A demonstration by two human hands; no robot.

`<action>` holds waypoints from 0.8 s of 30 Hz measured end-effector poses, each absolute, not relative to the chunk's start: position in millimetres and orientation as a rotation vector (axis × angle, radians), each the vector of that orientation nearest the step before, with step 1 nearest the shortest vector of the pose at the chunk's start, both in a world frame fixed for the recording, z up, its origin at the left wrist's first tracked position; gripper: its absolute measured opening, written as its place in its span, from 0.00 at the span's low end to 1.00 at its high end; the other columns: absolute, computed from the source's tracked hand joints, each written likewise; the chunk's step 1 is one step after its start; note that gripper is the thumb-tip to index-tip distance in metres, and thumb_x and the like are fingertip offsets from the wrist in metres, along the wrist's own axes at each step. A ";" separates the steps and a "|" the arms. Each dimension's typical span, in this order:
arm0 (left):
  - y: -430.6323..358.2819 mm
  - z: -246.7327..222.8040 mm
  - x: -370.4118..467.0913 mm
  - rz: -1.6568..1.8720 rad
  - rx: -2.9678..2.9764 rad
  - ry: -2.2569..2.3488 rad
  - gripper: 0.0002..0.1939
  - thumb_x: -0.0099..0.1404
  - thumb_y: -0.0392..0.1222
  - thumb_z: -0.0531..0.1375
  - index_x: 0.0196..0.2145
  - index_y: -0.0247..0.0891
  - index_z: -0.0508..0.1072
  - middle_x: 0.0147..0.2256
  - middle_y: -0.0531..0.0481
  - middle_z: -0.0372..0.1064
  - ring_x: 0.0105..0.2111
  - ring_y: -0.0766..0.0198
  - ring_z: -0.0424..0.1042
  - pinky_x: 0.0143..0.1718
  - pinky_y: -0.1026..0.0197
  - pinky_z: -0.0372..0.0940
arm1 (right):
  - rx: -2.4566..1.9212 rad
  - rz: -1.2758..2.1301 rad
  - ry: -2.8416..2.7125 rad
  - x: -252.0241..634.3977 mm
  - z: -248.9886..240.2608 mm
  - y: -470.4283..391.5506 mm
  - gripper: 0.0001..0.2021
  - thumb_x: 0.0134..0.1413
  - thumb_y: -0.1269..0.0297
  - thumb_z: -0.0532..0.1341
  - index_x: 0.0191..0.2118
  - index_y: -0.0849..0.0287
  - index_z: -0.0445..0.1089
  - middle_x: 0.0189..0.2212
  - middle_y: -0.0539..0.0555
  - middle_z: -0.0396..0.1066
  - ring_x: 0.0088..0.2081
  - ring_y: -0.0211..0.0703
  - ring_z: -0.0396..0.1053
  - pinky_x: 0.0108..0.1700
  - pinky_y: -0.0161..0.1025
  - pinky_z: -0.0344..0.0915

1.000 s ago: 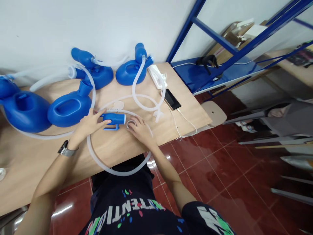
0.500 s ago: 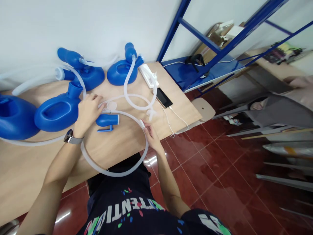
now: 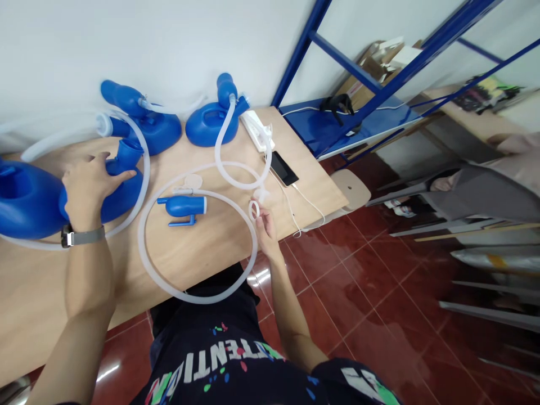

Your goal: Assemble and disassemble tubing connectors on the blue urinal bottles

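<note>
My left hand [image 3: 90, 188] is spread over a blue bottle [image 3: 122, 194] that lies on the wooden table, fingers apart on its top. Between the fingers and thumb of my right hand [image 3: 266, 228] is a small white ring [image 3: 253, 210], just beside a coiled clear tube [image 3: 145, 256]. The tube curves past the table's front edge. Inside its loop lies a small blue nozzle piece [image 3: 183, 206] with a white rim. A clear round cap [image 3: 193, 181] rests just behind that piece.
More blue bottles [image 3: 213, 125] with tubes stand along the wall. A phone [image 3: 283, 169] with a cable and a white power strip [image 3: 256, 130] lie at the right. Beyond is a blue metal rack [image 3: 299, 56]; a person's hand [image 3: 442, 183] shows at the far right.
My left hand has moved left from the tube end onto the blue bottle and spread open. My right hand has shifted slightly right, and the white ring in it now shows face on.
</note>
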State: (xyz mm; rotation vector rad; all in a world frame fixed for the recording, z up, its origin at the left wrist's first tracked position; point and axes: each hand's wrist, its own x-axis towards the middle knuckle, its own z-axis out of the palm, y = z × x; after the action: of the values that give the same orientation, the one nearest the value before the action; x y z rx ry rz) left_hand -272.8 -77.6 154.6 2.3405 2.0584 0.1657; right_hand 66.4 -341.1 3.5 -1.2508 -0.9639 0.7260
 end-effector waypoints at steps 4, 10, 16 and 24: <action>-77.4 154.1 -287.7 0.210 2.265 2.142 0.54 0.56 0.85 0.58 0.63 0.39 0.75 0.61 0.29 0.73 0.56 0.31 0.73 0.57 0.25 0.69 | -1.273 0.639 -1.117 62.9 11.9 -325.6 0.15 0.77 0.45 0.53 0.53 0.50 0.64 0.72 0.62 0.65 0.74 0.52 0.64 0.75 0.62 0.62; -78.3 154.0 -300.6 0.451 2.280 2.118 0.47 0.56 0.79 0.65 0.60 0.40 0.79 0.52 0.35 0.81 0.50 0.39 0.77 0.58 0.32 0.71 | -1.325 0.501 -1.302 61.2 22.5 -309.9 0.24 0.77 0.39 0.44 0.67 0.46 0.56 0.74 0.63 0.60 0.72 0.56 0.66 0.67 0.63 0.72; -132.1 193.3 -282.7 0.868 2.537 1.819 0.46 0.60 0.80 0.64 0.62 0.41 0.79 0.51 0.41 0.82 0.52 0.41 0.79 0.63 0.43 0.70 | -1.287 0.392 -1.436 68.5 63.2 -282.3 0.38 0.75 0.35 0.44 0.81 0.38 0.31 0.73 0.59 0.60 0.69 0.58 0.68 0.68 0.63 0.71; -182.7 213.9 -235.5 0.993 2.702 1.177 0.39 0.60 0.80 0.65 0.51 0.46 0.85 0.43 0.48 0.83 0.39 0.47 0.83 0.47 0.49 0.75 | -1.082 0.086 -1.725 51.1 143.9 -237.3 0.31 0.78 0.39 0.41 0.77 0.43 0.52 0.64 0.55 0.61 0.69 0.53 0.65 0.75 0.58 0.62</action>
State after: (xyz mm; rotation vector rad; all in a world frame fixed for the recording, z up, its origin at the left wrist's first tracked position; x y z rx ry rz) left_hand -235.5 -182.7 213.9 2.7024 1.1768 0.9930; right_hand 51.1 -237.3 143.9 -1.0825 -1.7250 0.0861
